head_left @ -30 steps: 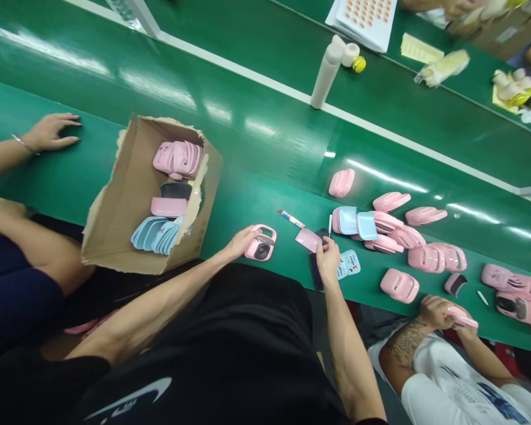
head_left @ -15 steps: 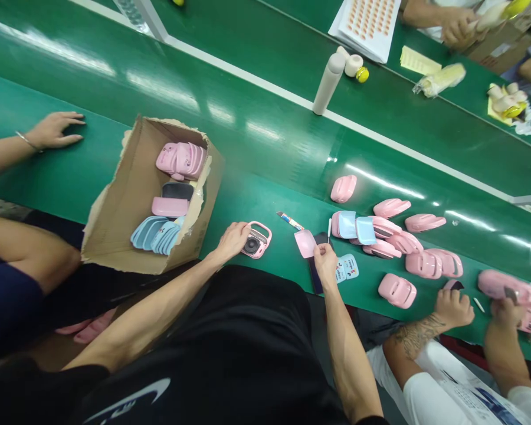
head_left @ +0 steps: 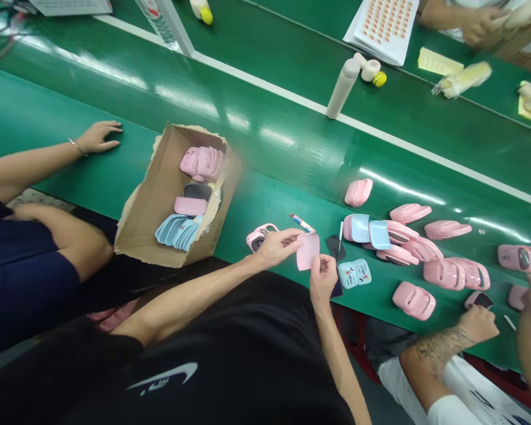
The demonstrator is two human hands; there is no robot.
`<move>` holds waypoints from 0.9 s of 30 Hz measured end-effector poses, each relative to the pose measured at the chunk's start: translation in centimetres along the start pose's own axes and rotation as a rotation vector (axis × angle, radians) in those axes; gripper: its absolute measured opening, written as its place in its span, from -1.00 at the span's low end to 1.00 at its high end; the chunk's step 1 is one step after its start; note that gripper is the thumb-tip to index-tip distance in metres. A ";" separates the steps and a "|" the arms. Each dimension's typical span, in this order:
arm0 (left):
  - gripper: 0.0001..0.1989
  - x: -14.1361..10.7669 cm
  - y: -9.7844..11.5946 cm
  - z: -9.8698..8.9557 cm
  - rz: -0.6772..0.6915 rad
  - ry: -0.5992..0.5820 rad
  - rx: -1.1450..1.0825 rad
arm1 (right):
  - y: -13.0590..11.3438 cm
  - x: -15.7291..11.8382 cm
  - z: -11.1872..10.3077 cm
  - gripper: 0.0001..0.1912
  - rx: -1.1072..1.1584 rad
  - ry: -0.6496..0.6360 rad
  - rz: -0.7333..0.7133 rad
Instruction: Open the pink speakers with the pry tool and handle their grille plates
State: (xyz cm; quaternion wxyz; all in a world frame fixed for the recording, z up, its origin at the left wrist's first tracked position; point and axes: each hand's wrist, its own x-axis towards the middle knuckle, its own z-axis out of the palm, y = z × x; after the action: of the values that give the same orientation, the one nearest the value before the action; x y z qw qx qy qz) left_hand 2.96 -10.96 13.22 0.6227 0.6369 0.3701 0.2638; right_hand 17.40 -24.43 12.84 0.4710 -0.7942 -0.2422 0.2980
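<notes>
A thin pink panel [head_left: 308,252] is held up between my two hands. The fingers of my left hand [head_left: 278,247] pinch its upper left edge, and my right hand [head_left: 323,276] grips its lower right corner. Left of the panel, a pink piece with a round speaker [head_left: 257,237] lies on the green table, partly behind my left hand. A dark pad [head_left: 336,248] with a thin white stick [head_left: 340,231] on it lies just right of the panel. Two printed light blue panels [head_left: 354,274] are beside my right hand. A small knife [head_left: 301,223] lies above the panel.
A torn cardboard box [head_left: 148,221] holding pink and blue parts stands at left, with a person's hand [head_left: 100,137] beyond it. Pink housings [head_left: 413,300] spread to the right, near another person's hands [head_left: 478,323]. A pale bottle [head_left: 343,88] stands further back.
My left hand has left the speaker piece, moved right and taken hold of the pink panel. The speaker piece now lies turned. The view has shifted, so the surroundings appear further right.
</notes>
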 end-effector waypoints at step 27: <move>-0.53 -1.0 2.3 0.3 -0.384 -0.099 -0.361 | -2.4 0.1 0.9 -0.46 0.019 -0.239 0.078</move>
State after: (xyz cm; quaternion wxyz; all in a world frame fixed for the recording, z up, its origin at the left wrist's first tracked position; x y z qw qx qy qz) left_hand 2.96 -11.79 15.61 0.7823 0.4460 0.3999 0.1712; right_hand 16.55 -22.78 14.59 0.4341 -0.7574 -0.2629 0.4109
